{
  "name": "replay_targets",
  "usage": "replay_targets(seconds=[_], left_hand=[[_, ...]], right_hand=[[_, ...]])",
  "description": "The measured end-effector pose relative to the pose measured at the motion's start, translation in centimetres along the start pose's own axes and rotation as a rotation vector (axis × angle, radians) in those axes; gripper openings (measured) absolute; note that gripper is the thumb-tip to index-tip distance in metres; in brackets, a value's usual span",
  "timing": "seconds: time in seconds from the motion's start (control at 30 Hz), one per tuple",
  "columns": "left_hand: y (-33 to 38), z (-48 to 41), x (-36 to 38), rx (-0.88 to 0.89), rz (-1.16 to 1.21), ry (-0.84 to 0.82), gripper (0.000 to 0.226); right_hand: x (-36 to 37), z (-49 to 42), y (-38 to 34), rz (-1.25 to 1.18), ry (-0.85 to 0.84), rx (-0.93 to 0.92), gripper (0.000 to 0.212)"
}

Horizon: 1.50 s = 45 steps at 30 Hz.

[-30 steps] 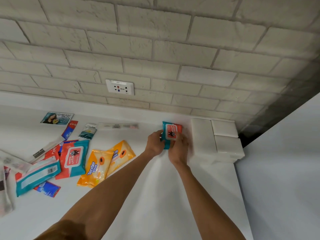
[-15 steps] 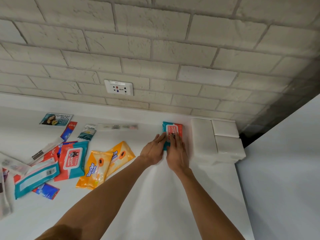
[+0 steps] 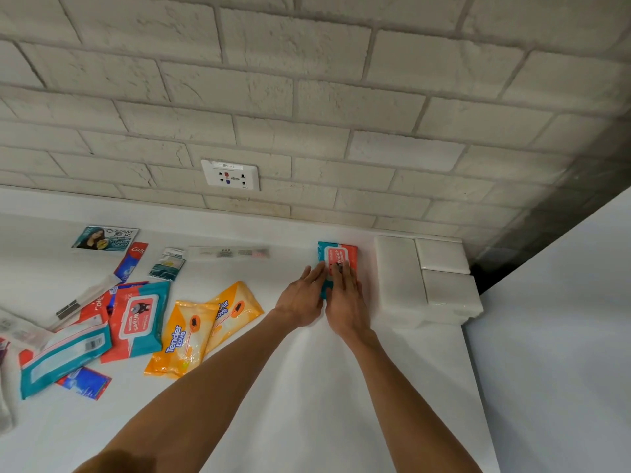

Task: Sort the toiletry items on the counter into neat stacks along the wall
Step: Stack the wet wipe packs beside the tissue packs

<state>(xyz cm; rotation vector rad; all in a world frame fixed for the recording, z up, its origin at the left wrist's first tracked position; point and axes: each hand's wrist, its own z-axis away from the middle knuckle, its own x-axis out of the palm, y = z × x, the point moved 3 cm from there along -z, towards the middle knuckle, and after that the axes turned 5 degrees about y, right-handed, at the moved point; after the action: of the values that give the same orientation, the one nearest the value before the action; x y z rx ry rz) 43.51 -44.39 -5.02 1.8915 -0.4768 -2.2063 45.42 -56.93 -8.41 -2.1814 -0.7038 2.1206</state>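
A teal and red wipes pack (image 3: 338,256) lies flat on the white counter (image 3: 307,387) near the wall, just left of the white tissue packs (image 3: 423,278). My right hand (image 3: 345,302) presses on it with straight fingers. My left hand (image 3: 302,295) touches its left edge, fingers straight too. To the left lie two orange Tender Love packs (image 3: 201,329), another teal and red wipes pack (image 3: 140,319), a face-down teal pack (image 3: 65,356), toothpaste sachets (image 3: 131,261), a shampoo sachet (image 3: 106,237) and wrapped toothbrushes (image 3: 228,252).
A wall socket (image 3: 230,174) sits in the brick wall above the counter. A white panel (image 3: 563,336) borders the counter on the right. More loose packets crowd the far left edge (image 3: 10,336).
The wipes pack was held up between both hands; it now lies flat on the counter next to the tissue packs, with both hands pressing it down.
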Motion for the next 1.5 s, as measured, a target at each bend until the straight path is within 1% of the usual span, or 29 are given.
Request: replay_targets(seconds=[0.23,0.33,0.47,0.57,0.73,0.87,0.93,1.1,1.23,1.37,1.5], left_hand=[[0.0,0.3,-0.3,-0.002,0.008,0.011,0.074],[-0.1,0.7,-0.7,0.002,0.012,0.043,0.071],[-0.5,1.8,-1.7,-0.015,0.020,0.091,0.068],[-1.4,3.5,-3.1,-0.043,0.042,0.164,0.064],[-5.7,7.7,-5.3,-0.087,0.097,0.305,0.054],[-10.5,12.0,-7.0,-0.234,0.160,0.408,0.044],[-13.4,14.5,-7.9,-0.323,0.189,0.434,0.041],[-19.9,19.7,-9.6,-0.490,0.226,0.413,0.038],[-24.6,22.8,-10.1,-0.593,0.197,0.304,0.040],[-27.4,24.7,-10.1,-0.635,0.190,0.209,0.042],[-29.3,25.5,-10.4,-0.598,0.236,0.207,0.046]], right_hand=[[-0.6,-0.1,-0.5,0.027,-0.012,0.014,0.075],[-0.5,0.2,-0.5,0.030,0.024,0.019,0.075],[-0.4,-0.2,-0.5,0.073,0.001,0.055,0.080],[-1.2,-0.2,-1.6,0.070,0.016,0.087,0.079],[-2.8,1.3,-6.8,-0.036,0.141,0.026,0.063],[-2.7,2.9,-12.5,-0.187,0.149,-0.014,0.050],[-2.2,3.9,-15.9,-0.274,0.123,-0.010,0.044],[0.0,6.3,-23.5,-0.392,0.008,0.040,0.031],[2.7,7.9,-29.3,-0.434,-0.080,0.085,0.030],[5.2,8.6,-33.4,-0.416,-0.142,0.157,0.033],[7.8,8.7,-36.2,-0.415,-0.184,0.243,0.034]])
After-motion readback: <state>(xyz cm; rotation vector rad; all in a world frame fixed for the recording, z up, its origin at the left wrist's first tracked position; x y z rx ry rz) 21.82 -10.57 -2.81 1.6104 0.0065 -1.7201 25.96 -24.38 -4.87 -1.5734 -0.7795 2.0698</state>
